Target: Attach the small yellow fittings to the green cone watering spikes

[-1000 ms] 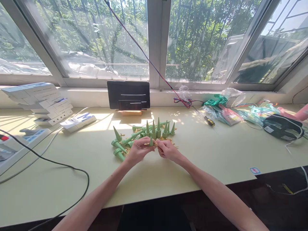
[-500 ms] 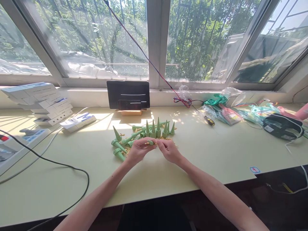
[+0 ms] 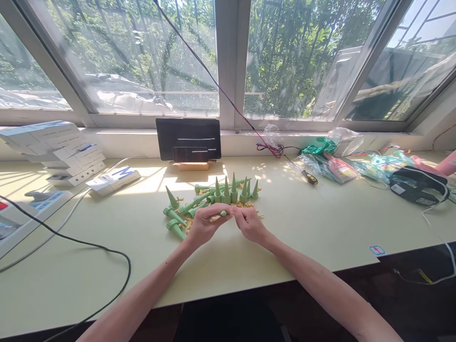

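Observation:
My left hand [image 3: 206, 222] is closed around a green plant-watering spike [image 3: 223, 213], mostly hidden by the fingers. A small yellow part [image 3: 231, 213] shows at the fingertips between the two hands. My right hand [image 3: 252, 225] meets the left one there, its thumb and forefinger pinched at the yellow part; what exactly it grips is too small to make out. Behind the hands, several green spikes [image 3: 233, 189] stand upright on their caps. More spikes [image 3: 174, 227] lie on their sides at the left, mixed with loose yellow valve pieces [image 3: 245, 205].
A black tablet [image 3: 188, 135] and a phone lean on a stand by the window. White boxes [image 3: 64, 147] are stacked at the left, near a power strip [image 3: 35, 213] and cables. A screwdriver [image 3: 309, 177], plastic bags [image 3: 338, 166] and a black strapped device [image 3: 416, 185] lie at the right.
Both hands stay together in nearly the same place. The green spike in my left hand has turned slightly, and the view has shifted a little.

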A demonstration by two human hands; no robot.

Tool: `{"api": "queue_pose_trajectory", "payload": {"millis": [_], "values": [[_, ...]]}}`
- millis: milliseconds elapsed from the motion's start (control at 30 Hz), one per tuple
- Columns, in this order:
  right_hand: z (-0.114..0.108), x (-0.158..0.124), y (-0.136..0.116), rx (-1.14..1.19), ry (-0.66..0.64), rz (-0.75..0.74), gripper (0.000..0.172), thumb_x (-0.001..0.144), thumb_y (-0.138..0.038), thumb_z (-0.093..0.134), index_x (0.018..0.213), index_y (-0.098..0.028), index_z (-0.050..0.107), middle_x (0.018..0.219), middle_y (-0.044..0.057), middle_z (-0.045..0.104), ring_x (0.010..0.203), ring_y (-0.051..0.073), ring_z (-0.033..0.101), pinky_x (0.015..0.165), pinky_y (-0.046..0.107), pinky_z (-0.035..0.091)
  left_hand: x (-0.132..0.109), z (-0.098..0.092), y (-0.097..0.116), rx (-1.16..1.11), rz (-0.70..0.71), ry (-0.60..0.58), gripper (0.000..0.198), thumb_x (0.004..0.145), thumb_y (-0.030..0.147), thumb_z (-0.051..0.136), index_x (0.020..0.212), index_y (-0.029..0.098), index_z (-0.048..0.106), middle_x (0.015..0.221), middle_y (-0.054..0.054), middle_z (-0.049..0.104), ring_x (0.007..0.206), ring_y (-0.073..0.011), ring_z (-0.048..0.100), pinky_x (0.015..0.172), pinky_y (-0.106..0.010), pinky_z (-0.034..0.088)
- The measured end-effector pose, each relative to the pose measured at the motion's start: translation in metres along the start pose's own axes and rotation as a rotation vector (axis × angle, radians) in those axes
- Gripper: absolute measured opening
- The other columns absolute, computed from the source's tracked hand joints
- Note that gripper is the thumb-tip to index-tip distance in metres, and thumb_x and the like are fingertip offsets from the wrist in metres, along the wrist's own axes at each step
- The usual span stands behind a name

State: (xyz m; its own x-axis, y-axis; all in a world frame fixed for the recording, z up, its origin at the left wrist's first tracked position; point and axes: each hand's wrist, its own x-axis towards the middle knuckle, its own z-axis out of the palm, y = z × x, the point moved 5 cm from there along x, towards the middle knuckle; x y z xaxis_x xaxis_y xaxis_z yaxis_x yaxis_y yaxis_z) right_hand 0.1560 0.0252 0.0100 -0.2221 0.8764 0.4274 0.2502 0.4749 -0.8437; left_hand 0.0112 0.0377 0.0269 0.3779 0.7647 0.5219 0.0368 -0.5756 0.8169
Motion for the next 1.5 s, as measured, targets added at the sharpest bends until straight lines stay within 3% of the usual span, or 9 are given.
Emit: {"api": "queue_pose_trajectory", "payload": {"millis": [500,1200,1500], "values": [[0.008,-0.001,0.016,0.217,-0.053,0.156,0.054,0.099,-0.049,0.037,0.053,-0.021,0.033,0.046,-0.005,0.03,0.044,0.009,0.028,0.045,0.025,0.025,0.0,-0.001,0.006,0.121,0.139,-0.023,0.009,0.086,0.018,0.07,0.092,0.019,0.075,0.1,-0.008,0.074,0.094,-0.0218,0.07,0.084,-0.036,0.06],[0.007,-0.002,0.012,0.182,-0.056,0.137,0.054,0.099,-0.051,0.037,0.054,-0.022,0.033,0.046,-0.005,0.032,0.044,0.009,0.027,0.045,0.026,0.024,0.0,-0.003,0.001,0.142,0.131,-0.042,0.009,0.085,0.018,0.07,0.093,0.02,0.075,0.095,-0.007,0.074,0.092,-0.0212,0.07,0.083,-0.035,0.06],[0.01,-0.002,0.018,0.245,-0.066,0.224,0.056,0.096,-0.057,0.039,0.053,-0.022,0.036,0.045,-0.004,0.033,0.042,0.01,0.031,0.042,0.025,0.025,-0.001,-0.003,0.0,0.183,0.147,-0.039,0.01,0.087,0.019,0.067,0.093,0.02,0.075,0.098,-0.008,0.074,0.093,-0.0216,0.069,0.084,-0.036,0.059]]}}
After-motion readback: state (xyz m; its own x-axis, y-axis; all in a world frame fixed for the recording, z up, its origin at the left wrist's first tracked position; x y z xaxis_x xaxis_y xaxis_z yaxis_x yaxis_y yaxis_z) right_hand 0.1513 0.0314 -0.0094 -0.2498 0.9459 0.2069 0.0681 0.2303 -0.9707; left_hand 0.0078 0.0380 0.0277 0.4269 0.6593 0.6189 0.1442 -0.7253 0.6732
